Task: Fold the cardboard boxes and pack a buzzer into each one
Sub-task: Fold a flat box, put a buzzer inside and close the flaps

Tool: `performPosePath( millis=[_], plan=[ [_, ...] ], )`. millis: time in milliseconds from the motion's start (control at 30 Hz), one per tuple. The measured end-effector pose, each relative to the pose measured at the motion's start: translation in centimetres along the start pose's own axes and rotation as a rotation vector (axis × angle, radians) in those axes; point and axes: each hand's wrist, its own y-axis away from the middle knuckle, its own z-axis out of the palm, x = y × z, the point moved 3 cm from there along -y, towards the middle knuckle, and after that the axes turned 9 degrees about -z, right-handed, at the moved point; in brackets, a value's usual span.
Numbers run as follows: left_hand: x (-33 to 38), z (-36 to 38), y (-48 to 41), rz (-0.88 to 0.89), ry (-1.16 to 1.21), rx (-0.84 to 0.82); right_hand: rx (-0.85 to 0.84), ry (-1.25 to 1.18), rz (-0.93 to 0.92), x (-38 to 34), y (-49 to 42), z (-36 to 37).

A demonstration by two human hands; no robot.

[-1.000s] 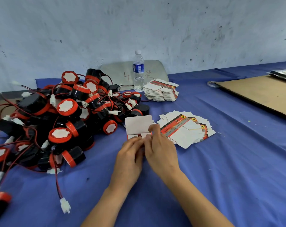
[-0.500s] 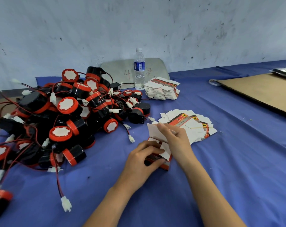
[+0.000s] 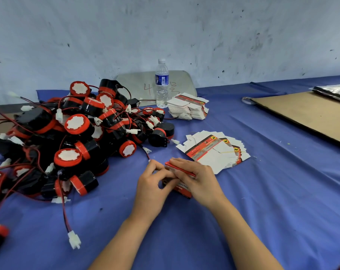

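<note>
Both hands clamp one small red-and-white cardboard box (image 3: 182, 189), which rests on the blue cloth table (image 3: 262, 201). The left hand (image 3: 152, 189) pinches its left end with curled fingers. The right hand (image 3: 199, 181) wraps its fingers over the top red edge. Left of the grip is a heap of round black-and-red buzzers with red-black wires (image 3: 77, 133). Just beyond the right hand lie fanned flat white-and-red box blanks (image 3: 214, 152). Farther back is a stack of folded blanks (image 3: 188, 110), beside a clear plastic water bottle (image 3: 162, 84). Far right lies a brown cardboard sheet (image 3: 311, 114).
</note>
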Motion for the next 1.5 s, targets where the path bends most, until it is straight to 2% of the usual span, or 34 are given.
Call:
performPosePath(
  millis=[67,133,200,267,367,467,633,733,900,1033,1067,1133,1233,1300,1333,1400,1500],
  plan=[
    [-0.4,-0.3,0.1,-0.094,0.065,0.018,-0.018,0.105,-0.018,-0.1,0.0,0.0],
    [-0.4,-0.3,0.2,-0.115,0.094,-0.011,-0.024,0.171,-0.015,-0.1,0.1,0.1],
    [0.0,-0.2,0.4,-0.093,0.102,-0.032,-0.019,0.157,-0.003,0.0,0.3,0.1],
    [0.1,-0.2,0.3,-0.110,0.124,0.014,-0.030,0.150,0.000,0.2,0.5,0.2],
    [-0.2,-0.6,0.2,-0.233,0.203,0.089,-0.032,0.159,0.014,0.3,0.6,0.5],
    [-0.7,-0.5,0.0,-0.321,0.232,0.040,-0.039,0.238,-0.028,0.3,0.6,0.7],
    [-0.7,-0.7,-0.1,-0.242,0.131,0.043,-0.141,0.401,-0.024,0.3,0.5,0.6],
    [-0.9,-0.7,-0.2,-0.198,0.060,0.033,-0.195,0.602,-0.033,0.1,0.9,0.8],
    [-1.4,-0.6,-0.4,-0.220,0.061,0.012,-0.088,0.874,-0.192,-1.1,2.3,1.3],
    [-1.4,-0.3,-0.1,-0.211,0.093,0.011,-0.143,0.695,-0.108,0.0,3.0,1.9],
    [-1.4,-0.3,-0.1,-0.203,0.101,-0.009,-0.112,0.678,-0.111,0.1,3.1,1.8],
    [-1.2,-0.1,0.0,-0.187,0.105,-0.082,0.016,0.566,-0.120,0.0,3.1,1.1],
    [-0.7,0.4,0.5,-0.093,0.118,-0.309,0.322,0.130,0.043,-0.3,3.4,-0.8],
    [-0.3,0.8,0.8,-0.047,0.107,-0.378,0.383,-0.172,0.206,0.2,3.5,-1.3],
    [-0.1,0.9,0.8,-0.075,0.136,-0.366,0.387,-0.247,0.252,0.4,3.5,-1.5],
    [0.1,0.8,0.7,-0.175,0.191,-0.324,0.381,-0.244,0.247,0.3,3.6,-1.6],
    [0.4,0.7,0.9,-0.184,0.111,-0.316,0.385,-0.124,0.164,0.1,3.8,-0.9]
  ],
)
